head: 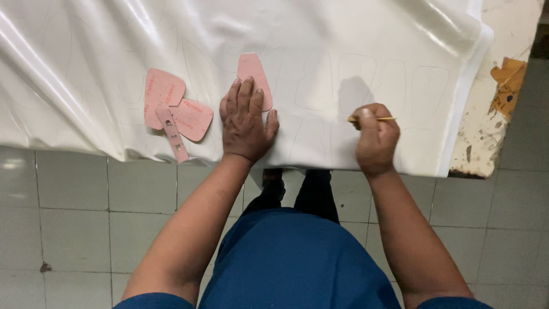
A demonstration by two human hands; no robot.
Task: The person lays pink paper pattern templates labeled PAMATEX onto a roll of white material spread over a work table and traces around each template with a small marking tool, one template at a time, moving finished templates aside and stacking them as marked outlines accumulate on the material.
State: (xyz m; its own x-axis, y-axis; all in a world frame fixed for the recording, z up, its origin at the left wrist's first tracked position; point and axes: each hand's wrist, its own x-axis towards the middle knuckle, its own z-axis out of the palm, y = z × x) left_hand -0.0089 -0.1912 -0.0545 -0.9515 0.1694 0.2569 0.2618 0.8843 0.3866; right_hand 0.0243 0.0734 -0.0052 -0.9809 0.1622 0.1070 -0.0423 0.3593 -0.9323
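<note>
sheet: glossy white material (320, 34) spread over the worktable (503, 34), front edge hanging just past both wrists. Both hands work on top of it.
outlines done: faint traced shapes show on the sheet above and to both sides of the right hand (374, 137), a row of about four or five up top plus a couple lower, between the two hands. Lines are thin, exact count unclear.
outlines left: sheet beyond and to the left of the left hand (246, 123) looks mostly unmarked, maybe a few faint lines. I'd judge the marking only partly through.
spare templates: two pink cards (171, 106) overlapping, with a narrow slotted pink strip (172, 134) across them, just left of the left hand, not touched.
active template: pink rounded template (254, 77) under the left fingertips, upper half sticking out past them.
left hand: flat, fingers together, pressing the template onto the sheet.
right hand: curled tight round a thin yellow pencil (380, 119), which sticks out to its right. Tip lies low over the sheet, contact not clear.
</note>
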